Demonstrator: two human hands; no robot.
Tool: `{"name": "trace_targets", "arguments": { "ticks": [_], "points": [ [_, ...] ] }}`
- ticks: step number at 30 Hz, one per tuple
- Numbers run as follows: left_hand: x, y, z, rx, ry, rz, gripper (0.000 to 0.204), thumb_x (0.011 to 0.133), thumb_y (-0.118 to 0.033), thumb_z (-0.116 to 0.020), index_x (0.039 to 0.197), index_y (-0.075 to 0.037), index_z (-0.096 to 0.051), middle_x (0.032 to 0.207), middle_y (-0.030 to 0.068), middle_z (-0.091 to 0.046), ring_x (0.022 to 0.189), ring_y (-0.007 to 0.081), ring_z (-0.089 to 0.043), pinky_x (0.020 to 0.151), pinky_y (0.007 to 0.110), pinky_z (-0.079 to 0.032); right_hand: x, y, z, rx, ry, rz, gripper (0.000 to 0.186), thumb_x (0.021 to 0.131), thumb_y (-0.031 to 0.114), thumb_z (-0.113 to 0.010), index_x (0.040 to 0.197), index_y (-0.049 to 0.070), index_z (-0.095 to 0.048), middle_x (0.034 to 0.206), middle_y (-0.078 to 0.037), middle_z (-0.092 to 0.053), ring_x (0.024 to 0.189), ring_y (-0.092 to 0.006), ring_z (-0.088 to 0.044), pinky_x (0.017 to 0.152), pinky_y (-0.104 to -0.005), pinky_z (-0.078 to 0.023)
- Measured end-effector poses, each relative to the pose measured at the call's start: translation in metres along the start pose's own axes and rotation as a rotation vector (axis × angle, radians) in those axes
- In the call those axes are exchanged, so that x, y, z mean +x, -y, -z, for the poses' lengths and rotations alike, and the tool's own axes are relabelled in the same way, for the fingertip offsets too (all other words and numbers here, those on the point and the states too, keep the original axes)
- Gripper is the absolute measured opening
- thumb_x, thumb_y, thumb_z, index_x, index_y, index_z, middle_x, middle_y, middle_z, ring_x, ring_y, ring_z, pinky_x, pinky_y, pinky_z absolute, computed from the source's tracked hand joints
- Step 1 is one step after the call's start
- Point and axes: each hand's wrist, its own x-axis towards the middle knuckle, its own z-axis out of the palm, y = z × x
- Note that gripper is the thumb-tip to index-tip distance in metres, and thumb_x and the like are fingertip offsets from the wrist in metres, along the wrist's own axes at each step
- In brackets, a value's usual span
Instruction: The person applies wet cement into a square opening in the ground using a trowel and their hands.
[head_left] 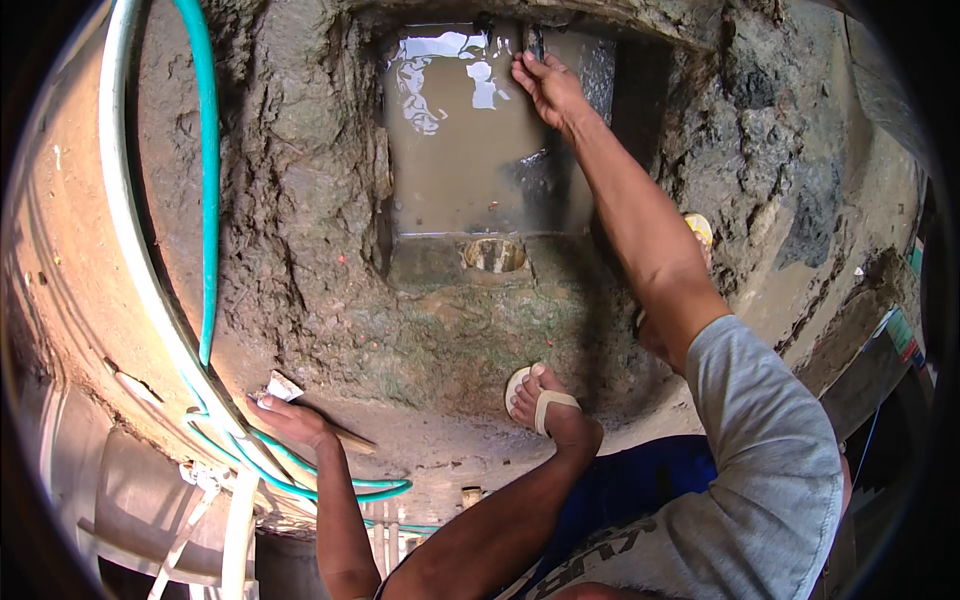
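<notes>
My right hand (550,85) is closed on a dark, narrow object (533,42) at the top of a square pit (390,170) holding murky, shiny water (465,150). A round hole (494,255) lies in the ledge at the pit's near side. At lower left, my left hand (292,420) has its fingers loosely extended, touching or just over a small pale flat piece (283,385). A wooden stick (355,440) shows behind that hand; whether it joins the piece, I cannot tell.
A teal hose (208,250) and pale pipe (120,180) run down the left, with hose loops near my left arm. Rough muddy concrete (270,200) rims the pit. My sandalled foot (545,400) rests below it; another is partly behind my right arm. Pipes stand at lower left.
</notes>
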Motion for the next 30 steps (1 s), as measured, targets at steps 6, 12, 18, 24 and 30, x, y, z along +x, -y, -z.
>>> {"name": "trace_targets", "arguments": {
  "ticks": [6, 12, 18, 24, 30],
  "points": [
    [0.000, 0.003, 0.001, 0.005, -0.008, 0.009, 0.067, 0.107, -0.046, -0.032, 0.147, 0.009, -0.034, 0.149, 0.0294, -0.039, 0.139, 0.0408, -0.038, 0.116, 0.043, -0.029, -0.002, 0.009, -0.010, -0.141, 0.003, -0.005, 0.022, 0.102, 0.021, -0.058, 0.104, -0.001, -0.058, 0.093, -0.008, -0.063, 0.079, -0.0168, -0.065, 0.074, -0.0319, -0.062],
    [0.001, 0.010, 0.003, 0.042, -0.008, 0.002, 0.073, 0.106, -0.052, -0.028, 0.148, 0.008, -0.033, 0.150, 0.0306, -0.038, 0.139, 0.0421, -0.038, 0.116, 0.043, -0.029, 0.011, 0.001, -0.014, -0.103, -0.059, -0.016, 0.017, 0.100, 0.016, -0.061, 0.107, 0.000, -0.059, 0.095, -0.008, -0.064, 0.072, -0.0137, -0.061, 0.069, -0.0288, -0.061],
    [0.000, 0.006, 0.008, 0.062, 0.030, 0.042, 0.070, 0.107, -0.049, -0.027, 0.149, 0.008, -0.032, 0.150, 0.0308, -0.037, 0.139, 0.0416, -0.038, 0.116, 0.043, -0.030, 0.062, -0.008, -0.023, -0.069, -0.008, 0.035, 0.020, 0.099, 0.016, -0.063, 0.113, 0.003, -0.058, 0.101, -0.011, -0.066, 0.067, -0.0102, -0.056, 0.060, -0.0239, -0.056],
    [-0.002, 0.005, 0.010, 0.028, 0.027, 0.070, 0.066, 0.108, -0.045, -0.028, 0.148, 0.008, -0.032, 0.150, 0.0302, -0.037, 0.139, 0.0408, -0.038, 0.116, 0.043, -0.030, 0.110, -0.026, -0.027, 0.111, -0.048, 0.045, 0.029, 0.097, -0.007, -0.038, 0.119, -0.001, -0.056, 0.105, -0.021, -0.066, 0.067, -0.0216, -0.062, 0.047, -0.0295, -0.055],
    [-0.001, -0.004, 0.004, 0.047, 0.042, 0.098, 0.065, 0.108, -0.044, -0.029, 0.148, 0.007, -0.034, 0.151, 0.0286, -0.038, 0.139, 0.0403, -0.038, 0.117, 0.044, -0.030, 0.131, -0.011, -0.027, 0.151, -0.043, 0.046, 0.021, 0.098, -0.002, -0.040, 0.113, 0.003, -0.054, 0.097, -0.017, -0.061, 0.062, -0.0199, -0.056, 0.044, -0.0296, -0.049]
  ]
}}
